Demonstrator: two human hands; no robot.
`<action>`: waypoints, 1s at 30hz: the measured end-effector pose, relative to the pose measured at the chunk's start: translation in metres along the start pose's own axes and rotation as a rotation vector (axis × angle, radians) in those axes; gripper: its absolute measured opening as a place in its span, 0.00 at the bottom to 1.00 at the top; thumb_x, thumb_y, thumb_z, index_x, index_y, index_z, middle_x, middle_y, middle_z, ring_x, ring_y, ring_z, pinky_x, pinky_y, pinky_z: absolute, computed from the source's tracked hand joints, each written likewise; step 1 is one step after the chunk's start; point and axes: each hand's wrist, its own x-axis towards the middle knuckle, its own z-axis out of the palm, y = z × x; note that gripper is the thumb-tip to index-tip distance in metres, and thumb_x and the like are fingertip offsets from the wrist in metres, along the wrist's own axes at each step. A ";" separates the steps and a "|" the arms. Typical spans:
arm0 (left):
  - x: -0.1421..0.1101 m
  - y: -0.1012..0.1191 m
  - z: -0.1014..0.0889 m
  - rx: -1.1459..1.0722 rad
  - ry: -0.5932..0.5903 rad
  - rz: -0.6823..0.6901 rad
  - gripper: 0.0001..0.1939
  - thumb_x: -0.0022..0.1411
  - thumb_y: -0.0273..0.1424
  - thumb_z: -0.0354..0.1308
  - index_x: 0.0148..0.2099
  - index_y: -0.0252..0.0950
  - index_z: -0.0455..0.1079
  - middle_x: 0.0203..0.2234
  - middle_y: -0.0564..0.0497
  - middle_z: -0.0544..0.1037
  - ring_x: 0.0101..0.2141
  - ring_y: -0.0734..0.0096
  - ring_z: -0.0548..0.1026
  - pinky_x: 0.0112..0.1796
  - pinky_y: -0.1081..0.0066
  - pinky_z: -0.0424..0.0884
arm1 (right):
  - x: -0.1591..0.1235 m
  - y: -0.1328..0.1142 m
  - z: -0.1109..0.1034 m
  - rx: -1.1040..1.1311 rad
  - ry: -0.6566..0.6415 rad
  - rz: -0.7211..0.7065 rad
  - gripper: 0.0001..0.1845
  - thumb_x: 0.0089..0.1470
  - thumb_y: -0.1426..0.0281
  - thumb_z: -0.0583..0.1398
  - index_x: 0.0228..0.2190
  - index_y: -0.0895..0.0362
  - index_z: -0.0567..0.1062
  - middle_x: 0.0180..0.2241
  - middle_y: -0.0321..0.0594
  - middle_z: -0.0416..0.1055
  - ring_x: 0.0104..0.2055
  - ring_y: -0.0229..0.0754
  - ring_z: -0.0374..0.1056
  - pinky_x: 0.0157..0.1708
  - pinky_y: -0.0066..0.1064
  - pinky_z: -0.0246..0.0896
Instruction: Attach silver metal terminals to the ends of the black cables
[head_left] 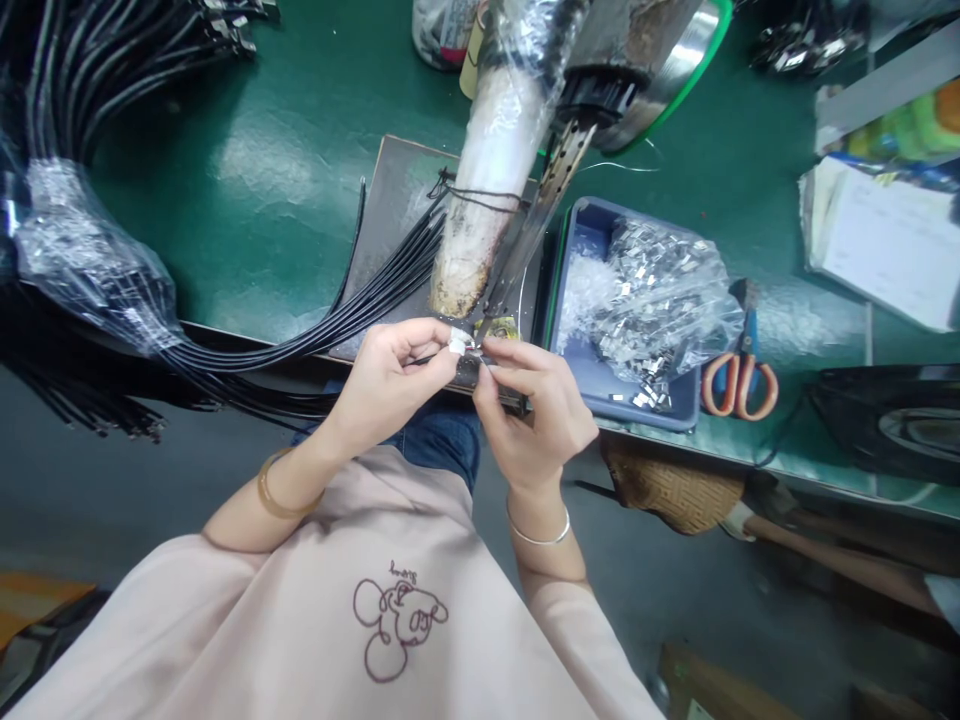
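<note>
1. Doing this well probably calls for a firm pinch by the left hand (397, 375) on the black cable (424, 358), with fingertips clear of the perforated metal shaft (529, 230) (it may be hot).
2. The right hand (536, 400) has thumb and forefinger narrowly spaced beside a small metallic piece (472, 351); whether they grip it, I cannot tell.
3. The cable looks thin and dark, its end near both hands' fingertips.
</note>
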 end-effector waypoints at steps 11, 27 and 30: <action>-0.002 0.005 0.000 0.000 0.007 -0.009 0.06 0.55 0.30 0.60 0.29 0.32 0.74 0.17 0.59 0.58 0.20 0.82 0.52 0.19 0.78 0.46 | 0.003 -0.007 -0.002 -0.037 -0.003 0.007 0.11 0.59 0.79 0.66 0.34 0.52 0.72 0.43 0.40 0.83 0.43 0.41 0.82 0.41 0.32 0.82; -0.004 0.007 -0.001 0.100 -0.021 0.066 0.06 0.58 0.28 0.58 0.29 0.33 0.71 0.17 0.60 0.57 0.19 0.83 0.49 0.19 0.78 0.45 | 0.004 -0.005 -0.003 -0.031 0.007 0.001 0.11 0.58 0.79 0.67 0.37 0.52 0.76 0.40 0.38 0.84 0.40 0.40 0.82 0.44 0.30 0.79; -0.004 0.008 -0.001 0.098 -0.014 0.082 0.06 0.58 0.28 0.59 0.29 0.33 0.72 0.17 0.60 0.57 0.19 0.83 0.49 0.19 0.77 0.45 | 0.004 -0.007 -0.004 -0.034 0.008 0.010 0.11 0.58 0.80 0.67 0.37 0.52 0.76 0.40 0.39 0.83 0.40 0.40 0.81 0.43 0.30 0.79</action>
